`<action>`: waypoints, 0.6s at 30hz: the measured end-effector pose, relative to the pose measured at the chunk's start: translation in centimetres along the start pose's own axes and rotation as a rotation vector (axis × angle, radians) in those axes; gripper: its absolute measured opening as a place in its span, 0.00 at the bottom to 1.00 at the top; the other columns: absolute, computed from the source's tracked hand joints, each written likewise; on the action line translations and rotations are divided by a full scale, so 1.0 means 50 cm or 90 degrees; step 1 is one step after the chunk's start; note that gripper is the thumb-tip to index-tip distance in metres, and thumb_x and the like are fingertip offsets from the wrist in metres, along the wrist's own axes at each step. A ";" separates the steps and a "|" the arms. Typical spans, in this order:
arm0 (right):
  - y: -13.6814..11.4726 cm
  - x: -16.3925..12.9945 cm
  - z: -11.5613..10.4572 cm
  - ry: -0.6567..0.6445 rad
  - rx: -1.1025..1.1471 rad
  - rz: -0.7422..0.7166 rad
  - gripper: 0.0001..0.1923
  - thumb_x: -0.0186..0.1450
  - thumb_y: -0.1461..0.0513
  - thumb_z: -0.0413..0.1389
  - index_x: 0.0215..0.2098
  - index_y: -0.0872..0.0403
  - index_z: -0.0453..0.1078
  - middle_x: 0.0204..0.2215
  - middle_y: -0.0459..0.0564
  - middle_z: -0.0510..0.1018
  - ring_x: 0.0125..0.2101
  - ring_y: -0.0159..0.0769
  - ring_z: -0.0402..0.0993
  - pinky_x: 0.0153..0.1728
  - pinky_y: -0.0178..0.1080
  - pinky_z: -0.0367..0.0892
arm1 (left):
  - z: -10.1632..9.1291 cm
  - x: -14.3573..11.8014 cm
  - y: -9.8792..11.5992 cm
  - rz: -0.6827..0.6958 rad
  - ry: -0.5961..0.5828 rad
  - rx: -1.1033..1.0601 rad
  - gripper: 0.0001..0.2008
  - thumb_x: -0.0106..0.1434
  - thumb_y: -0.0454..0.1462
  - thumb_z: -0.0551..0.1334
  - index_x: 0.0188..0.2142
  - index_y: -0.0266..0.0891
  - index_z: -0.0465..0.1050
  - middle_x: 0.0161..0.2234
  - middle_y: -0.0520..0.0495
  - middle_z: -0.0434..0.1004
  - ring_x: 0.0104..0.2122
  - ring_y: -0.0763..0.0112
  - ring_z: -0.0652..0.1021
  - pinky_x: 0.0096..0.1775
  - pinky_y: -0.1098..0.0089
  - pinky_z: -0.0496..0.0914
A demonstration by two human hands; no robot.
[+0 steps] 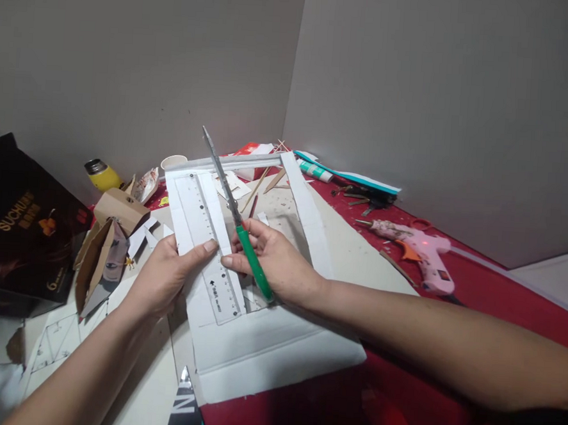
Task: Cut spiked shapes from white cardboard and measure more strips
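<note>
Bare forearms reach in from the bottom edge, and between them a large white folded sheet of card (275,353) lies flat on the red-covered worktop (500,302). On that card rests a clear plastic ruler with black markings (209,246), running lengthwise away from the camera along a narrow white card strip (181,212).

Left hand (164,276) lies on the near left side of the ruler, its thumb stretched across to press on the ruler's surface and its fingers curled down over the strip's edge. Right hand (274,260) is closed around the green handle of a pair of scissors with long grey metal blades (231,206); the blades are shut together and point up and away, slanting across the ruler's right edge. Its fingertips touch the ruler just beside the left thumb.

Left of the hands stands a small brown cardboard model (114,228), with a dark brown printed box (17,235) beyond it and a yellow bottle with a dark cap (101,174) against the wall. To the right, well apart from the hands, a pink hot-glue gun with an orange trigger (421,250) lies on the red cloth. A white paper cup (173,161) sits near the far corner.
</note>
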State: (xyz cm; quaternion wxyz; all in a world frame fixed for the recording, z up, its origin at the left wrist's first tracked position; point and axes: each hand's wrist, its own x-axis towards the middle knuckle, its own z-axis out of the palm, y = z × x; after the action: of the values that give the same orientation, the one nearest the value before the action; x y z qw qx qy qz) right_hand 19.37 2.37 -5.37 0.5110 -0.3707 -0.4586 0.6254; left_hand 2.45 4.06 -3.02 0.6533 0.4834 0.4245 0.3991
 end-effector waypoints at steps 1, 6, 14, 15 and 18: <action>0.001 0.000 -0.001 -0.002 0.002 0.000 0.18 0.49 0.68 0.67 0.31 0.53 0.64 0.22 0.36 0.70 0.22 0.25 0.65 0.25 0.32 0.63 | -0.002 0.001 0.004 -0.008 -0.013 0.002 0.11 0.55 0.36 0.71 0.39 0.38 0.80 0.35 0.45 0.85 0.29 0.66 0.82 0.35 0.70 0.78; 0.003 0.000 -0.003 -0.009 -0.018 -0.002 0.16 0.50 0.68 0.65 0.31 0.52 0.63 0.23 0.37 0.70 0.21 0.25 0.66 0.25 0.32 0.63 | -0.011 0.005 0.007 -0.014 -0.017 0.018 0.10 0.54 0.36 0.72 0.37 0.38 0.80 0.33 0.46 0.85 0.28 0.68 0.82 0.34 0.70 0.78; 0.005 -0.001 0.001 -0.005 -0.014 -0.004 0.17 0.49 0.67 0.66 0.31 0.52 0.63 0.24 0.37 0.70 0.23 0.26 0.66 0.26 0.32 0.63 | -0.010 0.001 -0.003 -0.001 0.018 0.024 0.12 0.53 0.36 0.72 0.38 0.39 0.80 0.33 0.47 0.85 0.29 0.68 0.82 0.33 0.73 0.77; 0.005 -0.001 0.001 -0.002 -0.024 -0.004 0.17 0.49 0.67 0.66 0.31 0.52 0.64 0.24 0.37 0.70 0.23 0.26 0.66 0.27 0.32 0.63 | -0.009 0.001 -0.003 -0.002 0.021 0.025 0.12 0.53 0.37 0.72 0.38 0.38 0.80 0.33 0.47 0.85 0.29 0.68 0.82 0.33 0.73 0.77; 0.004 0.000 0.002 0.002 -0.052 -0.004 0.18 0.49 0.66 0.66 0.34 0.52 0.66 0.26 0.39 0.71 0.25 0.28 0.66 0.28 0.33 0.63 | -0.005 -0.001 -0.002 -0.007 0.031 0.031 0.13 0.52 0.37 0.73 0.38 0.38 0.80 0.32 0.47 0.85 0.29 0.68 0.82 0.33 0.72 0.77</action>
State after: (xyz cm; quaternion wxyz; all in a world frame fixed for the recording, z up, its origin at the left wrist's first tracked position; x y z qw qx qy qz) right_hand 19.24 2.36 -5.51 0.4982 -0.3906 -0.4839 0.6042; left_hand 2.19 4.06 -3.16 0.6331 0.4868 0.4524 0.3969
